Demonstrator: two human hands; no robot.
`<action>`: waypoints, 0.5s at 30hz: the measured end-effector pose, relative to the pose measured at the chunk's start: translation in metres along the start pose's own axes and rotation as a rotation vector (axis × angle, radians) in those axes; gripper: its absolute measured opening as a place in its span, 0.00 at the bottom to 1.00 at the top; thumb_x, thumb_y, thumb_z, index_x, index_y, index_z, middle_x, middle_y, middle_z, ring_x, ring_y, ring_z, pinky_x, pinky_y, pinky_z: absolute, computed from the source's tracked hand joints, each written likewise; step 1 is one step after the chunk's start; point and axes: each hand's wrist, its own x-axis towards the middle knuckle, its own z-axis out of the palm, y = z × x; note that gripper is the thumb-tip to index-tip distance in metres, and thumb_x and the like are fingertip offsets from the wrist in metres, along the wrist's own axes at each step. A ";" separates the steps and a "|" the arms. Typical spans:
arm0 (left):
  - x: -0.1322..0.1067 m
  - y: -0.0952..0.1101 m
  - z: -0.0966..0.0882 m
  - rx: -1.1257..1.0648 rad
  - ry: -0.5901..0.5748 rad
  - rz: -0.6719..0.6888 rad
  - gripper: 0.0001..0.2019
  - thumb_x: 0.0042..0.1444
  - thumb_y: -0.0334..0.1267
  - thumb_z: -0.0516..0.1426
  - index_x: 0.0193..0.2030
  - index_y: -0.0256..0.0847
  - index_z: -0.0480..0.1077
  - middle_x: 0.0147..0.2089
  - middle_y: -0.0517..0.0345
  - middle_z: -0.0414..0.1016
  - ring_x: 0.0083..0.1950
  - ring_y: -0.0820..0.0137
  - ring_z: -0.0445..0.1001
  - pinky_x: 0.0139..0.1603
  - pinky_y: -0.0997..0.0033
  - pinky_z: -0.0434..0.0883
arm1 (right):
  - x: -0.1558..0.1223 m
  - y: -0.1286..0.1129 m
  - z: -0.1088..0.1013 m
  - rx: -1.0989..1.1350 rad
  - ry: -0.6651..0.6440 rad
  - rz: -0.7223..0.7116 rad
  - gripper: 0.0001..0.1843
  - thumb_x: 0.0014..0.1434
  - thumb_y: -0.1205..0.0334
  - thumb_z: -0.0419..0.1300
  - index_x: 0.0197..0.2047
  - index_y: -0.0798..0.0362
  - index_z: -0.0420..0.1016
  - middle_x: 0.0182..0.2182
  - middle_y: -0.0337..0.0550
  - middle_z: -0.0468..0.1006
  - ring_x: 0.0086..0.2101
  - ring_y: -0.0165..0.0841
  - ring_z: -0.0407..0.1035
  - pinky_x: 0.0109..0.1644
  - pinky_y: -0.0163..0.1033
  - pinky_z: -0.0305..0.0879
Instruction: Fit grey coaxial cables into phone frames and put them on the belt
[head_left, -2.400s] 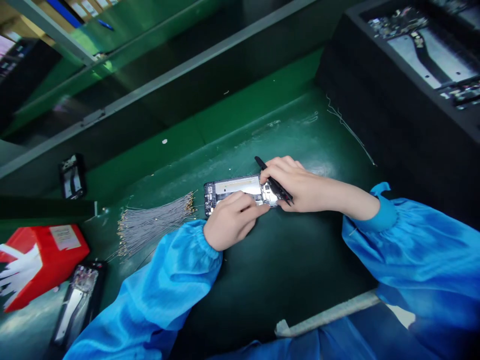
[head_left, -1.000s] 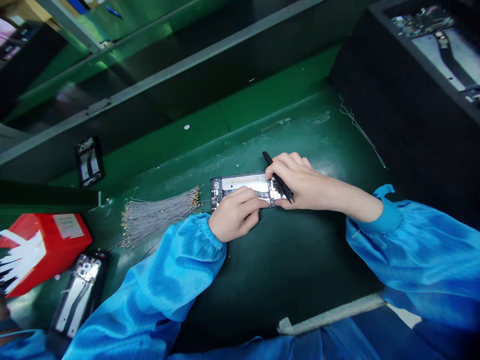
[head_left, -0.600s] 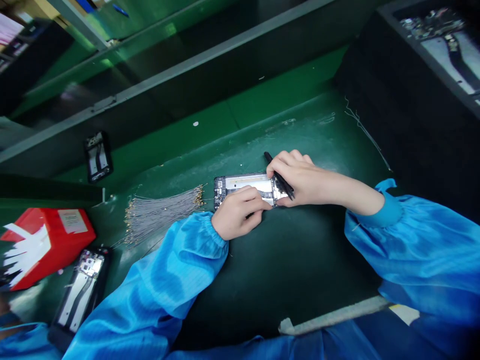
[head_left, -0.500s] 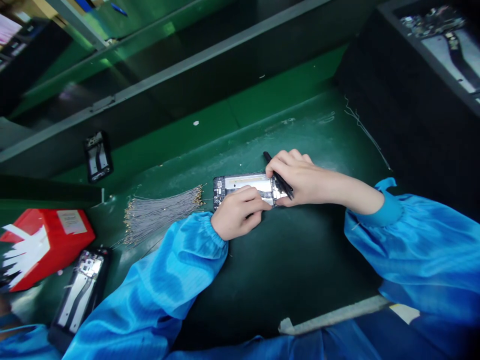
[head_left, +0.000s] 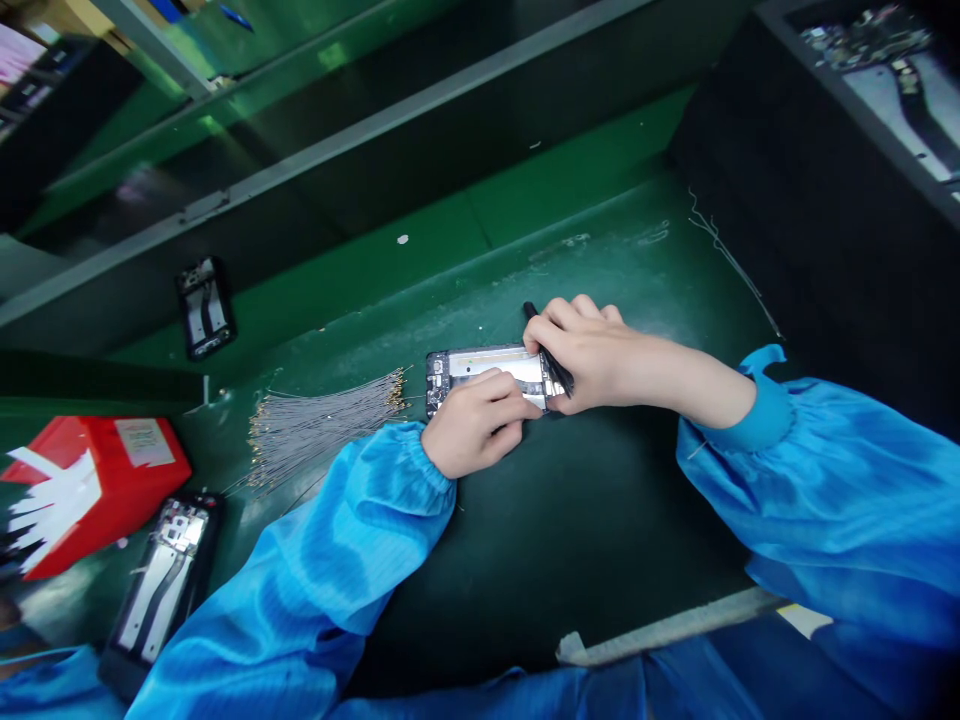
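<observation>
An opened phone (head_left: 487,362) lies flat on the green bench, its silver inner plate and circuit board showing. My left hand (head_left: 480,425) rests over its near long edge, fingers curled and thumb and forefinger close together on that edge. Its palm hides part of the phone. At the phone's right end my right hand (head_left: 581,350) is closed around black tweezers (head_left: 553,365), whose lower end reaches the board there. What the tips touch is hidden. Left of the phone lies a bundle of thin grey cables (head_left: 326,425) with gold-coloured ends.
A red box (head_left: 142,480) with white paper strips stands at the left. Other opened phones lie nearby: one (head_left: 161,580) near my left sleeve, one (head_left: 205,308) at the back. A tall black block (head_left: 810,170) rises at the right, with loose wires (head_left: 731,255) beside it.
My right hand has shifted slightly left with the tweezers, over the phone's right end. My left hand and the phone stay almost where they were.
</observation>
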 end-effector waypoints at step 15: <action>-0.001 0.001 0.007 0.083 0.063 -0.095 0.09 0.55 0.28 0.47 0.34 0.37 0.67 0.30 0.56 0.67 0.33 0.72 0.65 0.37 0.71 0.66 | -0.006 0.002 0.001 0.051 0.054 -0.064 0.19 0.47 0.51 0.60 0.38 0.51 0.59 0.38 0.46 0.62 0.39 0.41 0.55 0.36 0.41 0.48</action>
